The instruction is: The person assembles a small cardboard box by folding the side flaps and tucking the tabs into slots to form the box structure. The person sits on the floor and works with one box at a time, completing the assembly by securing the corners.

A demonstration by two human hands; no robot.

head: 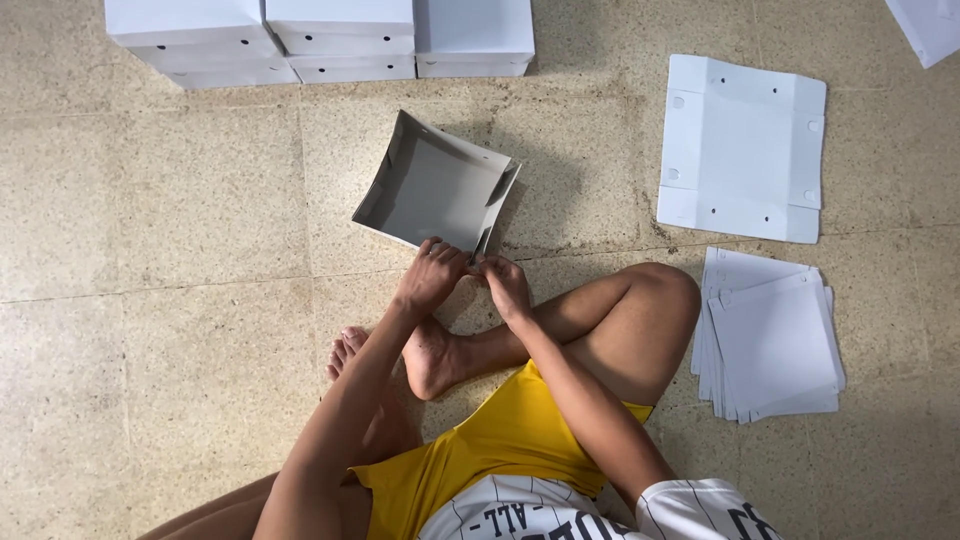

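a half-folded white cardboard box (436, 186) sits on the speckled stone floor (150, 250) just above the centre of the frame, tilted like a diamond. three of its walls stand up; the corner nearest the person, at the lower right of the box, looks not yet locked.

both hands meet at that near corner. the left hand (432, 277) comes up from the lower left with its fingers curled over the box's lower edge, pressed against the cardboard. the right hand (505, 283) sits just beside it, fingers bent and closed in a pinch on the corner flap where the two walls join. neither hand is spread; both are closed on the box's edge, and the fingertips themselves are partly hidden by the cardboard.

judging by this, the step in hand is the folding of the last corner. the next move seems to call for holding the wall upright with one hand while the other tucks the flap in squarely.

the person sits cross-legged on the floor in yellow shorts, bare feet below the hands.

to the right, in the upper right of the frame, a flat unfolded box blank (742, 147) lies open, well apart from the hands. below it, at the right edge, is a stack of flat white sheets (770, 345). along the top edge, at the upper left, finished white boxes (320, 35) stand stacked in a row.
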